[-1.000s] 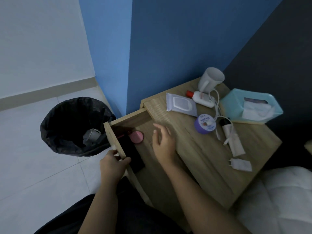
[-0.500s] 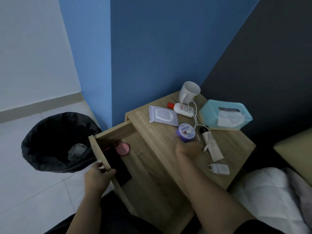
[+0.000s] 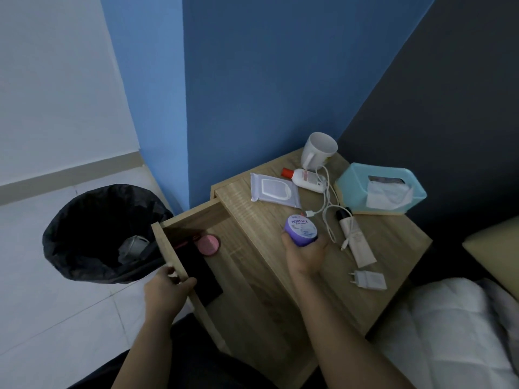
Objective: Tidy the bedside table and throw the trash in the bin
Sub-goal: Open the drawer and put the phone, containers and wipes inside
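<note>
The wooden bedside table (image 3: 387, 265) stands in the corner with its drawer (image 3: 171, 248) pulled out to the left. My left hand (image 3: 165, 290) grips the drawer's front edge. My right hand (image 3: 306, 254) holds a purple round jar (image 3: 302, 230) just above the tabletop. Inside the drawer lie a pink round case (image 3: 208, 245) and a flat black item (image 3: 202, 273). On the tabletop sit a wipes pack (image 3: 273, 190), a red-capped lotion bottle (image 3: 304, 179), a white mug (image 3: 318, 151), a white cable (image 3: 327, 203), a white tube (image 3: 355, 238) and a charger plug (image 3: 368, 279).
A teal tissue box (image 3: 379, 188) stands at the table's back right. A bin lined with a black bag (image 3: 95, 234) sits on the floor left of the drawer, with something grey inside. A white quilted bed (image 3: 455, 338) lies at the lower right.
My right hand left the drawer, reached across the tabletop, took hold of the purple jar and lifted it. My left hand stayed on the drawer front.
</note>
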